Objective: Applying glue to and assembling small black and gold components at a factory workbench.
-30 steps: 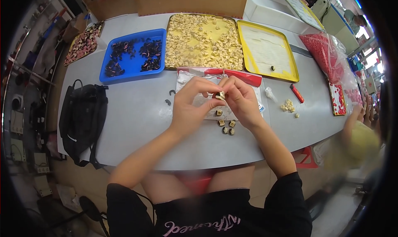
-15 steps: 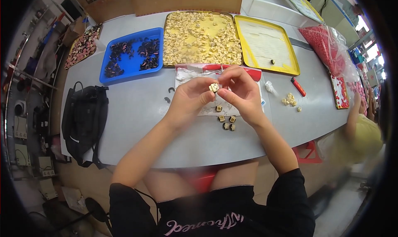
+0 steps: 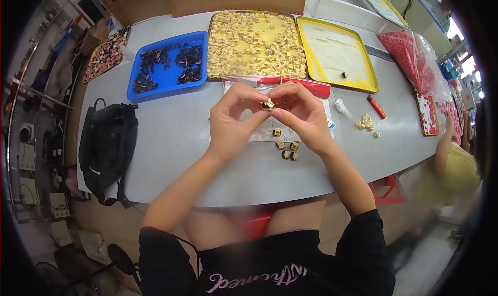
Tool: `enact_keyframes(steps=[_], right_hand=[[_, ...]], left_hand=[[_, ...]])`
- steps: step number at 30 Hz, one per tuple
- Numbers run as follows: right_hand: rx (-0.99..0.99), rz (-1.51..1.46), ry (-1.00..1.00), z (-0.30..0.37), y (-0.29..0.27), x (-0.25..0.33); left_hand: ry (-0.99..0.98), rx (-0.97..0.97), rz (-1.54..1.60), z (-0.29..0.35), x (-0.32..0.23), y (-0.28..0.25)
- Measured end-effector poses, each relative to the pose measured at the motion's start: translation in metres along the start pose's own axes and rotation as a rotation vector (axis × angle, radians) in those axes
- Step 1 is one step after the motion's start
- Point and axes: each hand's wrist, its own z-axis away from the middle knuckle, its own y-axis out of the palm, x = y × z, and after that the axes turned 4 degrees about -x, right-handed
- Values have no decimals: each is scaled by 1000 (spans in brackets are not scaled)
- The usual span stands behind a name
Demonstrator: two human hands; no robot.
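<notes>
Over the middle of the table, a small cream-and-black piece [image 3: 267,105] sits between my fingertips. My left hand [image 3: 232,118] pinches it from the left. From the right, my right hand [image 3: 306,114] closes thumb and fingers on it; something thin shows by those fingers, too fine to name. Beneath my hands lies a white sheet [image 3: 262,135] with a red edge, partly hidden by them. One finished-looking cream-and-black piece [image 3: 277,132] rests on the sheet, and several similar pieces [image 3: 294,146] lie just nearer to me.
Behind my hands stands a yellow tray [image 3: 209,47] of cream pieces, between a blue tray [image 3: 171,88] of dark curved pieces and a yellow-rimmed tray [image 3: 332,47]. A black bag [image 3: 111,145] lies left. Right are a red lighter [image 3: 376,107], loose cream pieces [image 3: 365,122] and another person's arm [image 3: 445,140].
The piece has been turned between my fingers, so its black side now shows more. My left fingers have shifted around it. The whole view has moved slightly.
</notes>
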Motion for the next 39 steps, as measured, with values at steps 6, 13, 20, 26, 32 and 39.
enact_keyframes(steps=[6, 13, 20, 26, 32, 39], right_hand=[[-57, -27, 65, 2, 5, 0], [-49, -13, 81, 2, 6, -4], [-108, 13, 87, 1, -4, -9], [-146, 37, 83, -1, 5, -7], [-155, -44, 164, -2, 3, -10], [-126, -265, 273, -3, -2, -7]], left_hand=[[232, -48, -264, -1, 1, 0], [400, -48, -495, -1, -1, -1], [372, 27, -542, -2, -2, 3], [458, 67, -592, -4, -3, -6], [463, 38, -581, -1, -2, -6], [448, 13, -545, 0, -4, -4]])
